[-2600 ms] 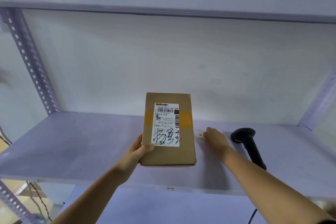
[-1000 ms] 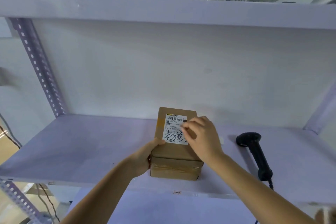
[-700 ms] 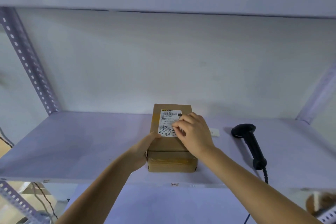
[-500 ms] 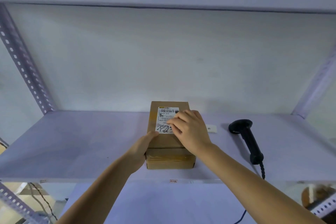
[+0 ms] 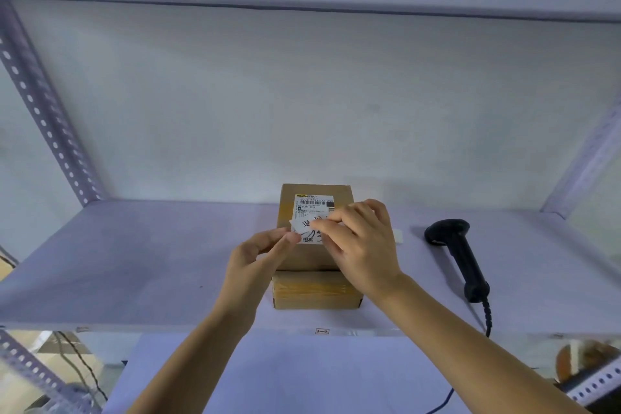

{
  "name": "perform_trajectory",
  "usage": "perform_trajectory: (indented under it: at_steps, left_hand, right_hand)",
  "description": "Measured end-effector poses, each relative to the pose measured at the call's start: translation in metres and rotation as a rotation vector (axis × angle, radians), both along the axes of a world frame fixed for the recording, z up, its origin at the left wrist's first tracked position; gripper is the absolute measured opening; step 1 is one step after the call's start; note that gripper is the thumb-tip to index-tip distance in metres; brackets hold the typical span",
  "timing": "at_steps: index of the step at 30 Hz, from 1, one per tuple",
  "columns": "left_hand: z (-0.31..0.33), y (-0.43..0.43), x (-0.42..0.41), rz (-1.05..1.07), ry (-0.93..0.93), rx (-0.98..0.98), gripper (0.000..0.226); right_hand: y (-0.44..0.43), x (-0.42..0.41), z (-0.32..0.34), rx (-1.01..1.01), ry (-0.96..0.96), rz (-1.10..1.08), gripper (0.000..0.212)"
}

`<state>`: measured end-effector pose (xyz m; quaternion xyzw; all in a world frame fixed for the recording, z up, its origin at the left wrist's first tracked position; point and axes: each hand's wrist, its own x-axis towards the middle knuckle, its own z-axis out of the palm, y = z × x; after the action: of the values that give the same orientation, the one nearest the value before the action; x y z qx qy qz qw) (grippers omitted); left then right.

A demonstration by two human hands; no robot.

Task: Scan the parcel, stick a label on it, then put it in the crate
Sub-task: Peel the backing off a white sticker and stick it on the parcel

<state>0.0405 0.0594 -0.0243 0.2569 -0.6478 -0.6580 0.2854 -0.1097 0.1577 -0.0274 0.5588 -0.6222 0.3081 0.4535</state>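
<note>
Head view: small white printed label [image 5: 307,224] is pinched between left hand [image 5: 260,254] and right hand [image 5: 361,240] above brown cardboard parcel [image 5: 316,249], which rests on pale shelf [image 5: 134,262]; it should be laid flat and pressed outward.

A cardboard parcel [image 5: 316,289] lay on the pale shelf [image 5: 134,262]. Above its top, the left hand [image 5: 260,254] and right hand [image 5: 361,242] together pinched a small white label [image 5: 307,223] with black characters. A black scanner [image 5: 457,252] lay just to the right.
</note>
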Motion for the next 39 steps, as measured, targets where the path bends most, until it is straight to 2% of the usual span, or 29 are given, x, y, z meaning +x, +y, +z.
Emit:
perform_trajectory:
  at_steps: [16,20,23,26,30,36,39]
  left_hand:
    - [0.0021,0.0036,0.0023,-0.051,0.111,-0.005,0.038]
    - [-0.0008,0.0028,-0.0002,-0.091,0.082,-0.002,0.019]
    - [0.0009,0.0031,-0.0008,-0.089,0.061,0.022,0.029]
    - [0.0029,0.0033,-0.0004,-0.103,0.083,0.019,0.028]
    - [0.0070,0.0058,0.0010,-0.093,0.119,0.023,0.043]
    - [0.0065,0.0036,-0.0016,-0.080,0.106,0.021,0.033]
    - [0.0060,0.0046,-0.0022,-0.088,0.081,0.018,0.029]
  right_hand:
    - [0.0022,0.0100,-0.0031,-0.042,-0.026,0.008,0.014]
    - [0.0029,0.0104,-0.0037,-0.036,-0.040,0.022,0.018]
    - [0.0051,0.0098,-0.0025,-0.032,-0.042,0.020,0.017]
    - [0.0055,0.0101,-0.0016,-0.054,-0.041,0.020,0.017]
    - [0.0045,0.0102,-0.0003,-0.085,-0.035,0.024,0.014]
    - [0.0030,0.0095,-0.0006,-0.083,-0.039,0.031,0.019]
    - [0.0023,0.0091,-0.0027,-0.080,-0.036,0.032,0.014]
